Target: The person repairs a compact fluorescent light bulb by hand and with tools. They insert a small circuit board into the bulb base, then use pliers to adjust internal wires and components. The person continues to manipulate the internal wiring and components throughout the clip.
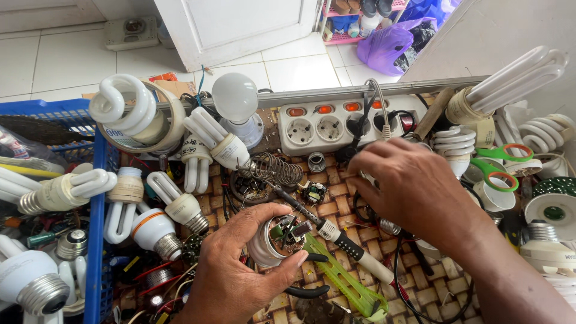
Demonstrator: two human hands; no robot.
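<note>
I see the lamp base (277, 240) near the front edge of the tabletop (336, 192), a little left of the middle, its open side up so the small circuit board inside shows. My left hand (240, 270) wraps it, fingers (270, 211) curled round the rim and thumb against the near side; I judge that grip is there to keep the board steady and facing me. A soldering iron (336, 237) lies aslant just beside the base, its tip toward the coiled wire stand (277, 169), which seems placed to park the hot end off the woven mat. A green tool (342, 276) lies under the iron's handle.

My right hand (408, 186) hovers palm down further back, near the power strip (336, 123), fingers bent onto dark cables; whether they pinch anything I cannot tell, as the tips are hidden.

Counting outward: one power strip with four lit switches; one pair of scissors (501, 162) toward the right edge; one round bulb (235, 97) by the far edge; one spiral lamp (123, 105) at the far left corner, with more spirals at the right. Tube lamps lie in a heap along the left side and in the blue crate (96, 240); too many overlap for an exact count.
</note>
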